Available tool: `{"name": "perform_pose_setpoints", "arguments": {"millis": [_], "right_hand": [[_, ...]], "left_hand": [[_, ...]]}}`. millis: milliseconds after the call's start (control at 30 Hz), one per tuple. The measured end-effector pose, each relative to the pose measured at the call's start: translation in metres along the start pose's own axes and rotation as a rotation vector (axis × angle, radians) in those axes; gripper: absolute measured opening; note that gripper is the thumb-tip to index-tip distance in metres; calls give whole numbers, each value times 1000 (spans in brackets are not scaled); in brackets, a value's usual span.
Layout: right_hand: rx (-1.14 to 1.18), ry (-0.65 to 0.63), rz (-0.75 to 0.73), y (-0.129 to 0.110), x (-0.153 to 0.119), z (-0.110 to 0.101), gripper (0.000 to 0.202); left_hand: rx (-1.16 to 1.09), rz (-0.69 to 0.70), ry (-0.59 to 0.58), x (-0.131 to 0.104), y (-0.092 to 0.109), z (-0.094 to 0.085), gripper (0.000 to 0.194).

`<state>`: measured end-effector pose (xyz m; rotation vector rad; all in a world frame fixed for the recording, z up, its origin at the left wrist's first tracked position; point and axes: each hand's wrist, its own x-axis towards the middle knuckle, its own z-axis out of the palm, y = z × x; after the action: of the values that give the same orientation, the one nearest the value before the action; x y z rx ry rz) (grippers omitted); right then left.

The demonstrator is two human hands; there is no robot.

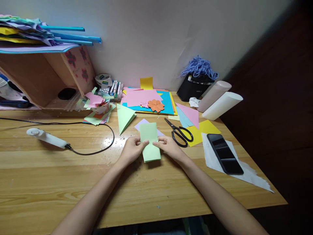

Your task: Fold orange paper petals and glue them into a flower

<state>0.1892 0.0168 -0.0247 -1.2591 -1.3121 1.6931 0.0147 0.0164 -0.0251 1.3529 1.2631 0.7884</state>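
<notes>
A folded light green paper [150,133] is held up just above the wooden table, its long sides running away from me. My left hand [133,148] pinches its left edge, thumb on top and fingers curled beneath. On the opposite edge my right hand [170,147] grips the same way. Behind the paper a lilac sheet [141,123] lies partly hidden. To the left stands a green folded triangle [124,118]. Black-handled scissors [179,132] lie open just right of my right hand, partly over a yellow sheet [206,128].
A phone [225,153] rests on torn white paper at the right. At the left lies a white corded device [47,137]. Stacked coloured sheets with an orange paper flower [156,105] are at the back, near a tub of paper scraps [101,107] and a black holder [193,87].
</notes>
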Motion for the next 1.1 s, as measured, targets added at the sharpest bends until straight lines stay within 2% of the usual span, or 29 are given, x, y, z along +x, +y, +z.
{"name": "perform_pose_setpoints", "arguments": {"millis": [100, 200, 300, 533, 767, 900, 1033, 1100], "right_hand": [[-21, 39, -36, 1, 1, 0, 28], [-50, 112, -85, 2, 3, -1, 27], [-24, 137, -110, 0, 3, -2, 30], [-146, 64, 34, -7, -3, -3, 31], [-128, 51, 26, 1, 1, -6, 31], [-61, 28, 35, 4, 3, -7, 31], [1, 47, 55, 2, 3, -5, 33], [17, 45, 57, 0, 2, -3, 32]], "left_hand": [[-56, -37, -17, 0, 1, 0, 35], [-111, -108, -92, -3, 6, 0, 36], [-64, -141, -150, -6, 11, -1, 38], [101, -41, -11, -3, 5, -4, 39], [112, -35, 19, -3, 3, -4, 42], [34, -42, 0, -3, 4, -4, 40], [-176, -120, -139, -3, 5, -2, 34], [-227, -139, -147, -3, 5, -2, 34]]}}
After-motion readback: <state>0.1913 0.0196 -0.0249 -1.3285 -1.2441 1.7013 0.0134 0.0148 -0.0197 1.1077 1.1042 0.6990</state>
